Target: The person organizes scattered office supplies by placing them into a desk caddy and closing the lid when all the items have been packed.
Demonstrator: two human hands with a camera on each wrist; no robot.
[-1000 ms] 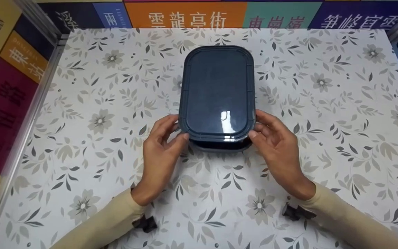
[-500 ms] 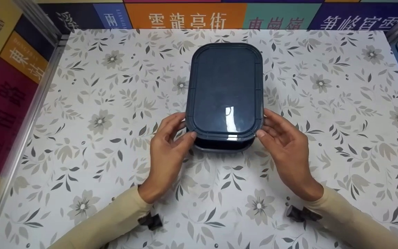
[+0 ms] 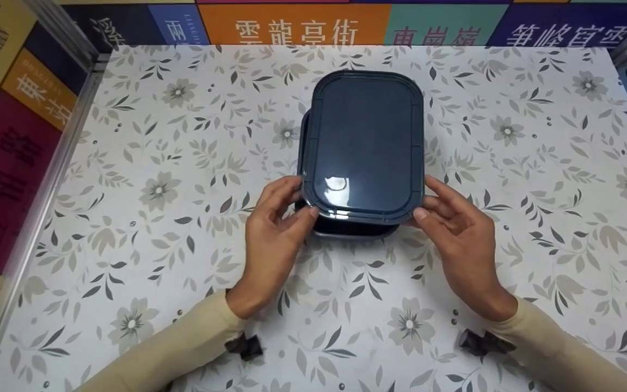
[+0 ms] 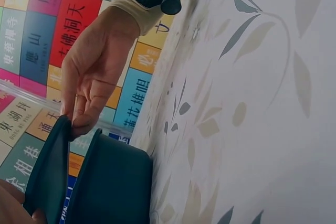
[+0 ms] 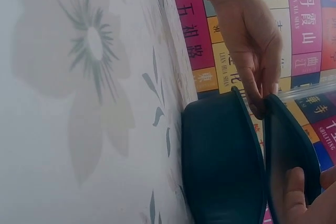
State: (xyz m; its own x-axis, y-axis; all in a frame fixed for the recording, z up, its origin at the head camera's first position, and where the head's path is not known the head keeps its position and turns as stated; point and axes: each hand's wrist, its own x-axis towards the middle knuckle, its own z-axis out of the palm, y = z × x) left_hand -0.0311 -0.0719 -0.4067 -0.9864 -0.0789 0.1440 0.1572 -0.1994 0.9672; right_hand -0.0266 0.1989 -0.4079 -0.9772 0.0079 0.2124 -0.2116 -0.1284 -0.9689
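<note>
A dark blue rectangular lid (image 3: 368, 141) with rounded corners is held over a deep container (image 3: 354, 235) of the same colour. My left hand (image 3: 275, 234) pinches the lid's near left corner, thumb on top. My right hand (image 3: 463, 239) pinches the near right corner in the same way. Both wrist views show a gap between the lid (image 4: 50, 171) and the container (image 5: 223, 161) at the near end, the lid tilted. In the head view the lid sits right of the container, whose left rim and near edge show. The container's inside is mostly hidden.
The table (image 3: 183, 261) has a white covering with grey flowers and leaves. Colourful panels (image 3: 292, 24) with lettering stand along the back and both sides. A small black object (image 3: 245, 345) is at the left sleeve, and another (image 3: 485, 343) at the right.
Both hands have shifted the lid to the right across the container, baring its left rim. The container has stayed in place.
</note>
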